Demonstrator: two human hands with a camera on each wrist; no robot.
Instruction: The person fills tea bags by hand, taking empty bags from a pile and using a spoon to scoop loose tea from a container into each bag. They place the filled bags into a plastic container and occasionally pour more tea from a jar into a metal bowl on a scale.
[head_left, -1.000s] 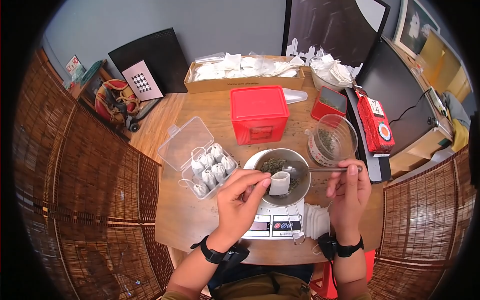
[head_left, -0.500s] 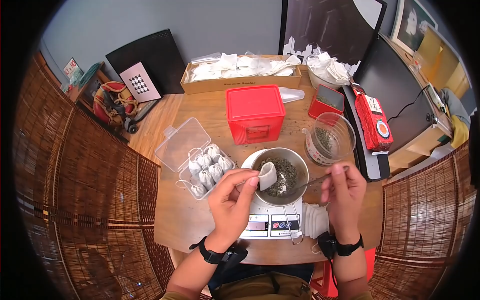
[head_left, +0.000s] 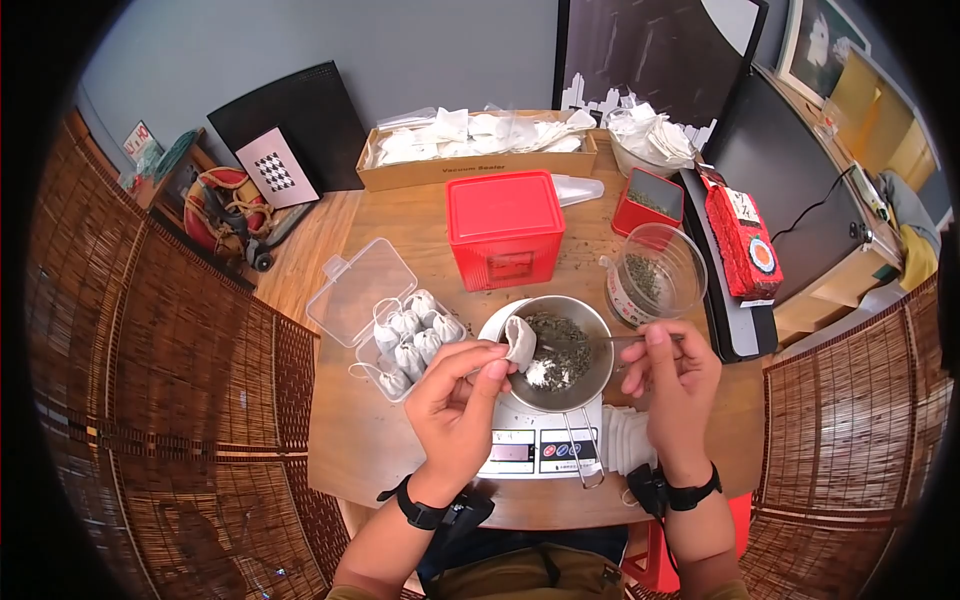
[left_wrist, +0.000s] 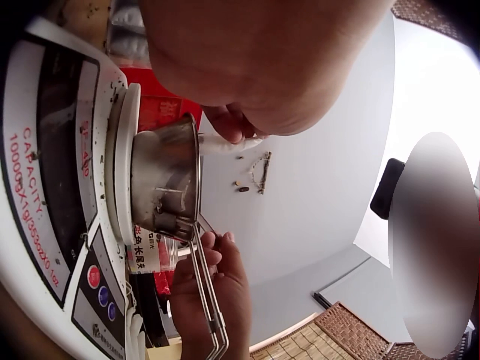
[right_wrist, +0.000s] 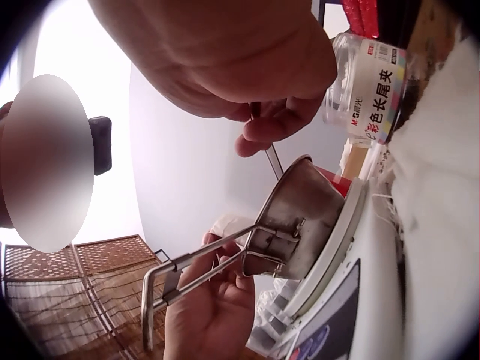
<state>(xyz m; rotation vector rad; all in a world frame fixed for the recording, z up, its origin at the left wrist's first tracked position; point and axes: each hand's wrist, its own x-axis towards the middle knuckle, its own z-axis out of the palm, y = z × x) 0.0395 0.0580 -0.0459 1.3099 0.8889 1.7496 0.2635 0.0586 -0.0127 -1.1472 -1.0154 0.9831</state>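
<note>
In the head view, my left hand (head_left: 452, 405) pinches a small white pouch (head_left: 519, 343) between thumb and fingers at the left rim of a metal bowl (head_left: 607, 378). Dark dried leaves (head_left: 575, 352) with a patch of white powder lie inside the bowl. My right hand (head_left: 678, 395) grips a spoon handle (head_left: 630, 339) from the right; the spoon's head is down in the bowl among the leaves. Under the bowl stands a white scale (head_left: 503, 437). Both wrist views show the bowl's side and its wire handle (left_wrist: 204, 289); the right wrist view shows the spoon handle (right_wrist: 274, 161) entering the bowl.
A clear box (head_left: 340, 322) of filled pouches stands left. Behind the bowl is a red lidded container (head_left: 506, 230); a clear tub (head_left: 622, 303) and small red tin (head_left: 640, 215) stand to its right. Stacked white pouches (head_left: 628, 440) lie beside the scale, and a cardboard tray (head_left: 480, 170) sits at the back.
My left hand has moved left with the pouch, from over the bowl to its left rim. The spoon has gone from beside the pouch down into the leaves, uncovering white powder.
</note>
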